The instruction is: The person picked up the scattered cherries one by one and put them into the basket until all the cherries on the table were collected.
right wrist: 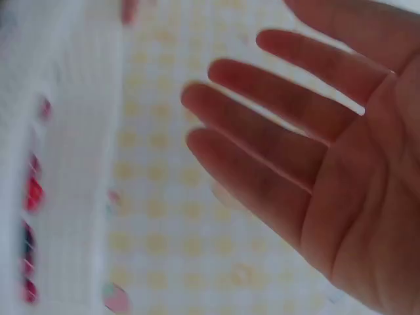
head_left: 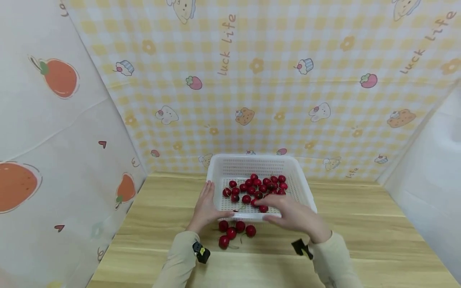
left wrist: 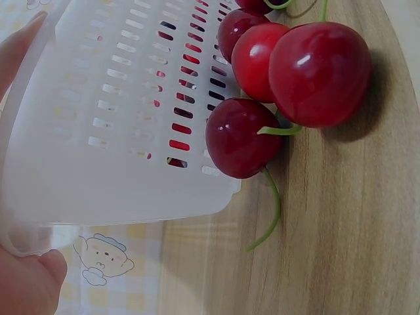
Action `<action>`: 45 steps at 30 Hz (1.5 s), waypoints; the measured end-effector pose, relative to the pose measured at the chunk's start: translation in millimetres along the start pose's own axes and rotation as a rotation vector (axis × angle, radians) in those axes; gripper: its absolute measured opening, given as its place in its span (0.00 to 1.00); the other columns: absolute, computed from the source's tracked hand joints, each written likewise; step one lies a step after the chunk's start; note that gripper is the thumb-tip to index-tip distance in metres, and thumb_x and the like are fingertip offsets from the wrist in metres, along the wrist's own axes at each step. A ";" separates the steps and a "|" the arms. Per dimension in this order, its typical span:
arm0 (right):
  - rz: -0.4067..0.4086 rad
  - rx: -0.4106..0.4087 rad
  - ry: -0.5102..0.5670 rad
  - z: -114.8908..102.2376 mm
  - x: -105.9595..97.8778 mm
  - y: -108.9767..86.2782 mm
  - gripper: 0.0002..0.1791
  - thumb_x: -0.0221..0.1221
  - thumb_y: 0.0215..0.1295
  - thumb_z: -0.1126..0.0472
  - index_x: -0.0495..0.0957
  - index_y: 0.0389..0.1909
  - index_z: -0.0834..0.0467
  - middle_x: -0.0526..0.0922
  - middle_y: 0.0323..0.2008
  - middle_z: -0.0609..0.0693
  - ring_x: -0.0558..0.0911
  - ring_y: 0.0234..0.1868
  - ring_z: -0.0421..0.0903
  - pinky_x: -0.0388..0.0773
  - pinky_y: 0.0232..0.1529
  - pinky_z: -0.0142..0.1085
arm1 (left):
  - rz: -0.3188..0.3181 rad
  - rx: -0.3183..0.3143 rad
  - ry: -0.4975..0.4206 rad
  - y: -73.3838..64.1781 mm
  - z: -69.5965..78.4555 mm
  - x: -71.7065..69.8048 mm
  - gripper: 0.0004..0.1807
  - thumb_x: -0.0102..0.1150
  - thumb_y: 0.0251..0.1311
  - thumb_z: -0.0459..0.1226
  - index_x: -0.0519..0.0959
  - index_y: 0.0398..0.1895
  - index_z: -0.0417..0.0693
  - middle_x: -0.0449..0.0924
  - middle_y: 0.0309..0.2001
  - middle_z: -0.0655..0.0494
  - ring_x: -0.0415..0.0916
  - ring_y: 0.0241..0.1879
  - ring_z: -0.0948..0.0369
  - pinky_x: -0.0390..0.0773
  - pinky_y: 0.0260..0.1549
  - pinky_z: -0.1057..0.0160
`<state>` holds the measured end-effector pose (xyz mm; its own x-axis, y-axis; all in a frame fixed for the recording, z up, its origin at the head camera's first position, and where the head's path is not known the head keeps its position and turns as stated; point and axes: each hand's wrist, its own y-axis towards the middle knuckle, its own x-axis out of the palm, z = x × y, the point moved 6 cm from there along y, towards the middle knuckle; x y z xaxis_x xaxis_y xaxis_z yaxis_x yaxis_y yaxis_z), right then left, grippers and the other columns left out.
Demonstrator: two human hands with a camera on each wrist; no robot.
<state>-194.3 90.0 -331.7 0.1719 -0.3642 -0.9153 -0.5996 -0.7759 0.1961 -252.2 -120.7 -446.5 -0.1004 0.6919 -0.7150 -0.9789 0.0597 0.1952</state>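
Observation:
A white plastic basket (head_left: 309, 196) with slotted walls stands on the wooden table, with several dark red cherries (head_left: 251, 191) inside. My left hand (head_left: 206, 208) holds its near left corner, fingers at the left rim and thumb along the front rim. In the left wrist view the thumb (left wrist: 29, 279) lies against the basket's rim (left wrist: 26, 239). Over the front right part of the basket is my right hand (head_left: 293, 212), its fingers straight and spread. Nothing shows in the right palm (right wrist: 367, 184) in the right wrist view. Several loose cherries (left wrist: 321, 75) with green stems lie close by the basket's front wall.
The wooden table (head_left: 360, 232) reaches back to a yellow checked cloth (head_left: 273, 92) hanging behind the basket. A white printed cloth (head_left: 72, 132) hangs at the left, and a white surface (head_left: 432, 140) borders the right side.

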 end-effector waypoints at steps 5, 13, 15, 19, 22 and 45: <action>-0.147 -0.002 0.053 -11.3 50.1 -7.6 0.18 0.60 0.57 0.57 0.77 0.48 0.57 0.80 0.47 0.49 0.79 0.47 0.44 0.76 0.49 0.35 | -0.006 -0.010 0.004 2.2 -2.0 -1.0 0.70 0.74 0.21 0.60 0.49 0.68 0.34 0.44 0.70 0.40 0.39 0.70 0.50 0.46 0.66 0.51; -0.116 -0.010 -0.192 6.8 119.7 -10.6 0.15 0.64 0.51 0.57 0.79 0.41 0.54 0.77 0.50 0.55 0.78 0.48 0.49 0.77 0.47 0.36 | -0.008 0.003 0.007 1.8 -3.5 0.1 0.70 0.73 0.22 0.61 0.49 0.68 0.33 0.44 0.70 0.40 0.39 0.70 0.50 0.46 0.66 0.52; -0.075 -0.014 -0.226 12.8 129.4 -10.5 0.12 0.63 0.53 0.56 0.80 0.40 0.53 0.76 0.51 0.55 0.78 0.48 0.49 0.78 0.46 0.36 | -0.001 0.006 0.004 0.8 -3.6 0.0 0.70 0.74 0.21 0.60 0.50 0.68 0.33 0.44 0.69 0.39 0.39 0.70 0.50 0.46 0.66 0.51; -0.041 0.004 -0.198 21.4 140.2 -9.8 0.12 0.60 0.57 0.60 0.80 0.42 0.55 0.74 0.53 0.57 0.78 0.47 0.50 0.78 0.46 0.38 | -0.001 0.004 -0.001 -0.9 -4.0 0.2 0.70 0.74 0.20 0.60 0.50 0.68 0.34 0.45 0.69 0.39 0.40 0.70 0.49 0.47 0.66 0.50; -0.034 0.024 -0.200 25.4 142.1 -8.2 0.15 0.61 0.53 0.64 0.79 0.44 0.59 0.76 0.49 0.56 0.79 0.44 0.50 0.79 0.45 0.36 | 0.003 0.011 -0.010 -1.0 -3.5 0.4 0.69 0.74 0.21 0.60 0.51 0.68 0.34 0.45 0.69 0.39 0.40 0.69 0.48 0.47 0.66 0.49; -0.143 0.101 -0.044 39.3 139.7 -14.7 0.13 0.65 0.40 0.74 0.79 0.28 0.56 0.76 0.28 0.44 0.77 0.30 0.37 0.77 0.33 0.26 | -0.005 0.002 -0.001 -0.4 -0.9 0.7 0.70 0.74 0.21 0.60 0.50 0.68 0.34 0.44 0.70 0.40 0.40 0.69 0.48 0.47 0.65 0.49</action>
<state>-192.2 70.8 -476.2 0.2282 -0.2291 -0.9463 -0.6474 -0.7616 0.0283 -252.1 -120.9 -447.8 -0.0948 0.6923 -0.7154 -0.9791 0.0649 0.1926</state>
